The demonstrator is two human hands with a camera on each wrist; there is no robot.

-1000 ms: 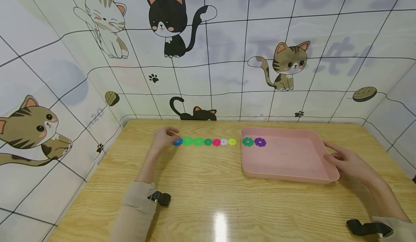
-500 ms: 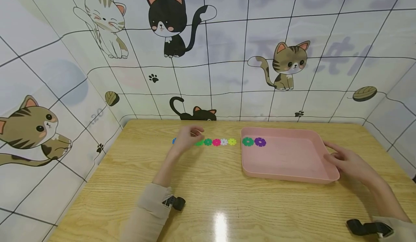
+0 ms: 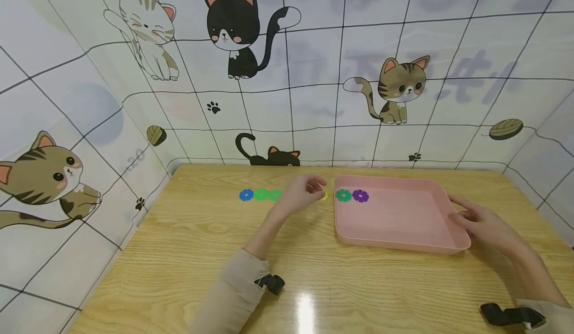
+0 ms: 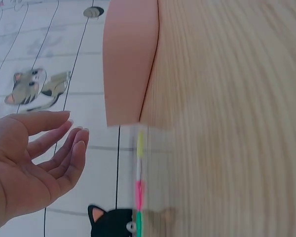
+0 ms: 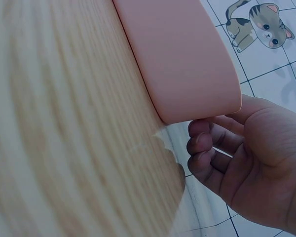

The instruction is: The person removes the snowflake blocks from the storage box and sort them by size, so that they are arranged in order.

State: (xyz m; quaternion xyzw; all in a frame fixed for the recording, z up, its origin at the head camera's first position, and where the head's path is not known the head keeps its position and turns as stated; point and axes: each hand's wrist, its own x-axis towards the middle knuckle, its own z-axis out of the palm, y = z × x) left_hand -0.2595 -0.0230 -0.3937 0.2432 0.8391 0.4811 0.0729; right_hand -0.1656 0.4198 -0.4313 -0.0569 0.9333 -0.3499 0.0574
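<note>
My left hand (image 3: 300, 194) hovers over the right part of a row of notched plastic snowflake discs, holding nothing, its fingers loosely bent. At the row's left end lie a blue disc (image 3: 246, 195) and two bright green discs (image 3: 267, 195). A yellow disc (image 4: 140, 144), a white disc (image 4: 139, 168) and a pink disc (image 4: 139, 195) show edge-on in the left wrist view; the hand mostly hides them in the head view. Inside the pink tray (image 3: 403, 247) are a teal disc (image 3: 344, 195) and a purple disc (image 3: 360, 196). My right hand (image 3: 486, 227) grips the tray's right edge.
The wooden table (image 3: 179, 254) meets a wall sheet (image 3: 314, 109) printed with cartoon cats right behind the discs and tray. Black straps with small boxes sit on both wrists.
My left hand has moved right along the row, from the blue disc to near the yellow one, uncovering the blue and bright green discs. The right hand and tray stay put.
</note>
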